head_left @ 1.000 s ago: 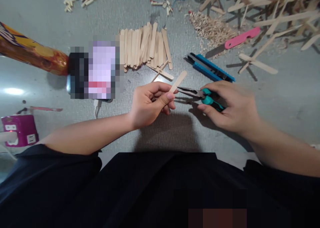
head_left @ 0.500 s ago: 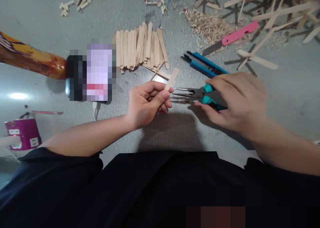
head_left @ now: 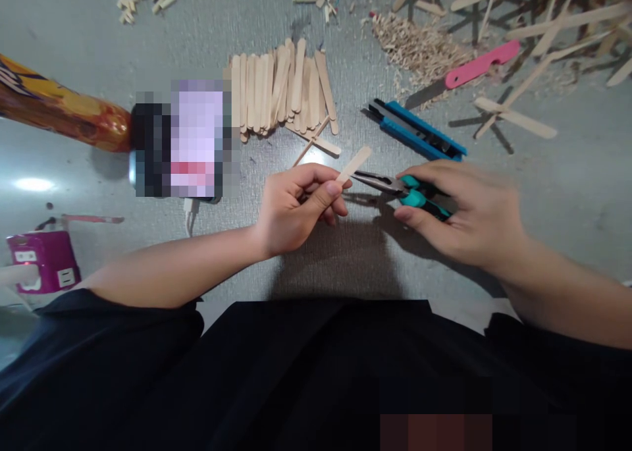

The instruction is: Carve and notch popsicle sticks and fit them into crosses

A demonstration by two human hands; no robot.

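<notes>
A flat wooden stick (head_left: 356, 162) is pinched between the thumb and fingers of my left hand (head_left: 303, 204), its free end pointing up and right. My right hand (head_left: 467, 207) grips the long-nose pliers (head_left: 395, 184) by their teal and black handles. The plier jaws are nearly closed, and their tips are at the stick, close to my left fingertips. Whether the jaws bite the wood is hard to tell. Above my left hand lies a row of wooden sticks (head_left: 276, 89), with crossed sticks (head_left: 316, 139) just below it.
A blue cutter (head_left: 422, 132) and a pink-handled blade (head_left: 481, 66) lie above my right hand. Behind them are a pile of shavings (head_left: 419, 46) and joined sticks (head_left: 523, 118). At left are a blurred phone (head_left: 196, 141), an orange package (head_left: 64, 112) and a purple socket block (head_left: 47, 260).
The plier jaws have closed from wide apart to nearly together. My right fingers have drawn in around the handles. The stick in my left hand is tilted further to the right.
</notes>
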